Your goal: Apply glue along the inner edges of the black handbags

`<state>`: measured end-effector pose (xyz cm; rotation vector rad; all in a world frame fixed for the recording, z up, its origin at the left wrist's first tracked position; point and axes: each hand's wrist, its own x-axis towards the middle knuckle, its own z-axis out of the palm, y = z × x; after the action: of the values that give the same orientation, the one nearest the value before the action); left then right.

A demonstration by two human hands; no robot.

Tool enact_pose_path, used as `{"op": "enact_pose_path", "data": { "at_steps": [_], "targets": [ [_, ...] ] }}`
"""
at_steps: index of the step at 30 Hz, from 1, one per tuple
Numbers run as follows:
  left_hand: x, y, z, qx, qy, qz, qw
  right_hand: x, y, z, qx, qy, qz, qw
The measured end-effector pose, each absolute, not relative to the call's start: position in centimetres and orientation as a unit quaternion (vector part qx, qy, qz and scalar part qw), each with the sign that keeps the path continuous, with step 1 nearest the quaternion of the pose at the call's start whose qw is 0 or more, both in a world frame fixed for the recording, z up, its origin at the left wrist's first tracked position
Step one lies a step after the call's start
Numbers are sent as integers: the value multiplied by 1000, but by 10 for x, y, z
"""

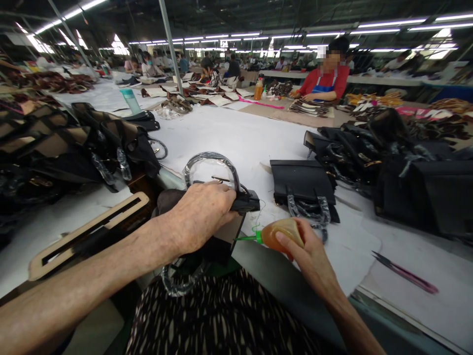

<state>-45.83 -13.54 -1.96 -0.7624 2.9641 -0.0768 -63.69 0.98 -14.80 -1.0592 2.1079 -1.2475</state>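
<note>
In the head view, the left hand [201,217] is closed over the top edge of a black leather handbag [242,202]. The bag stands at the near edge of the white work table [240,138], just beyond the person's patterned lap. Its curved handle wrapped in clear plastic [210,159] arches up just past the knuckles.

To the right, the right hand [312,259] is wrapped around a soft amber plastic squeeze bottle [283,234], with the thumb on its upper side. The bottle lies almost level. Its green nozzle [247,238] points left, with the tip just beside the bag's tan side, below the left hand. The two hands are apart, and the bottle reaches across the gap between them.

Left of the held bag, a tan wooden template with a long slot [88,231] lies on the table. Beyond it is a heap of black and tan bags [74,143]. Farther off than the right hand, a second black handbag [301,180] lies flat, and a pile of black bags [406,162] sits to its right. Pink-handled snips [406,272] lie on the table at near right. At far left stands a teal plastic bottle [130,100]. At far right, a person in a red shirt and blue apron [327,79] works at another table.
</note>
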Motion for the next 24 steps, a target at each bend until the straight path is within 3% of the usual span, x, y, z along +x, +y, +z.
{"op": "enact_pose_path", "data": {
  "at_steps": [24],
  "targets": [
    [-450,-143,-31,-225,973,-40,-14,-619,33,-152,-344,747,-456,341]
  ]
}}
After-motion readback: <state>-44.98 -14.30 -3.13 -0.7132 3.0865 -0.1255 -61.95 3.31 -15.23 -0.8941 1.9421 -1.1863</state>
